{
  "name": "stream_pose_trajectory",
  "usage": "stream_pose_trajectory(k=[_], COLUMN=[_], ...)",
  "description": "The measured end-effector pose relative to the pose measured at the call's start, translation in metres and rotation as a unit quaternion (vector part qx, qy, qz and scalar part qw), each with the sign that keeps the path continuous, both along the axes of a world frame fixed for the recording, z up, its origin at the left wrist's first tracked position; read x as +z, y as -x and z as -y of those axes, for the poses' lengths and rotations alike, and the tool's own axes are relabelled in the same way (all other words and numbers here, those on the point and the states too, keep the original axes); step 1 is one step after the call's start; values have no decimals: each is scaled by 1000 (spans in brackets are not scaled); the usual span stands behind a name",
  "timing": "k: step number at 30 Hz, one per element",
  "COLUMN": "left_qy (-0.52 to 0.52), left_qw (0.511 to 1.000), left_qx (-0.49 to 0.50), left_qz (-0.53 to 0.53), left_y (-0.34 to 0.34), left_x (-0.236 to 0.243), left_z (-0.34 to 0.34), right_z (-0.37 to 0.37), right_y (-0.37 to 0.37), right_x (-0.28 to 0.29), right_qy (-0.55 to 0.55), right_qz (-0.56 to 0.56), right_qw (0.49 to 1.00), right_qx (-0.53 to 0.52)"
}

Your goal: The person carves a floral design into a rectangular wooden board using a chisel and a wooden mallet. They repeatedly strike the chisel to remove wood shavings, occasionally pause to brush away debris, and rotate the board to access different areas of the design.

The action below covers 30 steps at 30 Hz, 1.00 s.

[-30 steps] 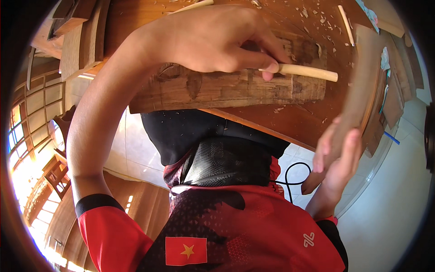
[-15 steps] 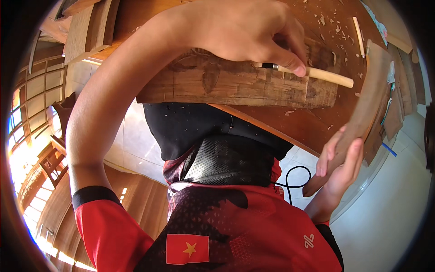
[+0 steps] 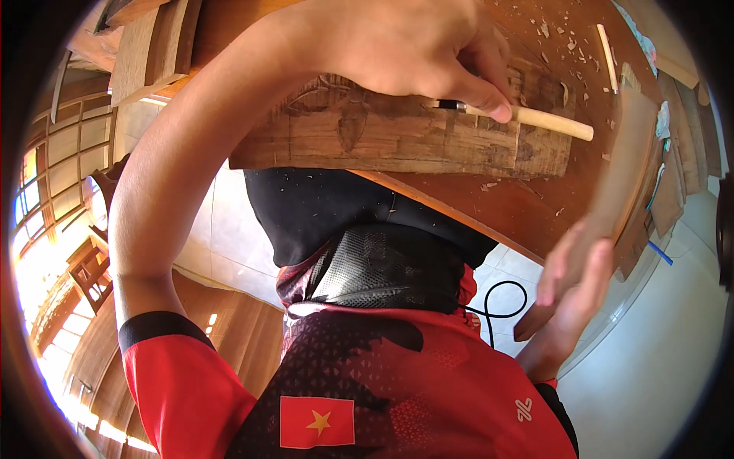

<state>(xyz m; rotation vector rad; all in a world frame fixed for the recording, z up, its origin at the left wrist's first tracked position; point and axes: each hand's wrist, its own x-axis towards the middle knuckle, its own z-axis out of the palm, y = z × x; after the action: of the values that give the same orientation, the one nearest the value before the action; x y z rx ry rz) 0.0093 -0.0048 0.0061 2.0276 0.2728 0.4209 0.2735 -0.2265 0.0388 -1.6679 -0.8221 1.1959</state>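
My left hand (image 3: 413,57) pinches a carving chisel by its pale round handle (image 3: 554,124), thumb and fingers closed near the metal collar. The chisel lies low and slanted over a thick brown wooden board (image 3: 321,145), handle end toward the right. Its cutting tip is hidden beneath the hand. Carved curved outlines mark the board's left part. In my right hand (image 3: 577,279), at the right, is a long flat wooden club (image 3: 631,153), held near its lower end. Club and hand are blurred by motion. The club stands apart from the chisel handle.
Under the board is a reddish-brown table (image 3: 489,199) with scattered wood shavings (image 3: 544,30). Another pale-handled tool (image 3: 607,60) lies at the far right. Wooden pieces (image 3: 680,130) lean beyond the table's right side; more wood blocks (image 3: 157,50) stand at upper left. A black cord (image 3: 506,298) loops near my waist.
The club has swung slightly more upright and is now blurred. The chisel handle and my left hand have shifted slightly up in the picture; the grip looks the same.
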Motion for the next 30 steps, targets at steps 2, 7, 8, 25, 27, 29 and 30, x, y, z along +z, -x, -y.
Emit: stream_pose_trajectory(k=[2, 7, 8, 25, 27, 29, 30], left_qy=[5, -14, -16, 66, 59, 35, 21], left_qw=[1000, 999, 999, 997, 997, 999, 999], left_qx=[-1, -15, -12, 34, 35, 36, 34], left_qz=[0, -38, -39, 30, 29, 20, 11], left_y=[5, 7, 6, 8, 7, 7, 6], left_x=[8, 25, 24, -10, -10, -6, -1], left_z=[2, 2, 2, -7, -5, -3, -1], right_z=[3, 7, 10, -6, -6, -7, -12], right_y=[0, 6, 3, 10, 10, 8, 11], right_x=[2, 2, -1, 2, 0, 8, 12], right_qy=[27, 33, 29, -37, -8, -25, -46], right_qz=[14, 45, 19, -27, 24, 12, -31], right_qw=[994, 994, 995, 999, 989, 999, 998], right_qx=[101, 98, 92, 21, 146, 46, -7])
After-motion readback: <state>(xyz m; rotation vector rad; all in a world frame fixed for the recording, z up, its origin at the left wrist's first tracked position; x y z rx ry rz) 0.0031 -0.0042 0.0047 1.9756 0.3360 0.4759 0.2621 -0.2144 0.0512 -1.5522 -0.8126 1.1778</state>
